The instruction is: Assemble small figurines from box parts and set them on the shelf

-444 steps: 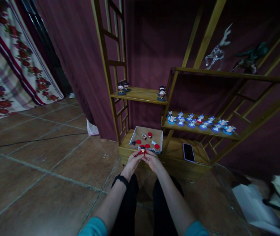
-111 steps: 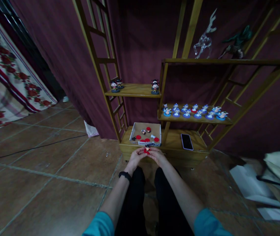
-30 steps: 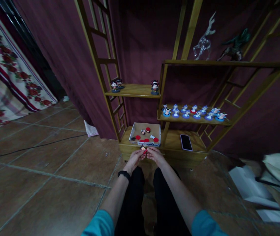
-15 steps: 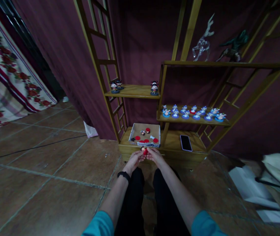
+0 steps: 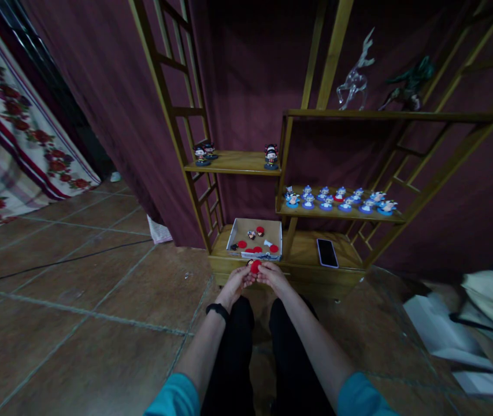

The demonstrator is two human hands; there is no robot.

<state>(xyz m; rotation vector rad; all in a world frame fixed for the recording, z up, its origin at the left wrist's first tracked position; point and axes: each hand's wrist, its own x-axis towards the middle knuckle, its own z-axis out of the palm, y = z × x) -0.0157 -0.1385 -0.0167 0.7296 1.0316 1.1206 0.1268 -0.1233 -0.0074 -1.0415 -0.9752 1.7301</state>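
Observation:
Both hands meet in front of the low shelf, just below the cardboard box. My left hand [image 5: 238, 280] is closed on a small dark-haired figurine [image 5: 249, 263], mostly hidden by the fingers and a red disc. My right hand [image 5: 273, 276] pinches that round red base [image 5: 255, 266], whose flat face is turned toward me against the figurine. Whether the two pieces are joined I cannot tell. The shallow cardboard box [image 5: 234, 231] holds several red discs, a white piece [image 5: 267, 243] and small figurines [image 5: 251, 235].
A phone [image 5: 327, 253] lies on the low shelf right of the box. Small blue-and-white figurines [image 5: 326, 203] crowd the middle shelf [image 5: 359, 215]. Dark-haired figurines [image 5: 271, 157] stand on the left shelf [image 5: 240, 162]. A clear deer ornament [image 5: 354, 81] and a dark statue [image 5: 411, 84] occupy the top shelf.
The red base has turned in my fingers, so its round flat face now shows and covers more of the figurine. Both hands stay in about the same place.

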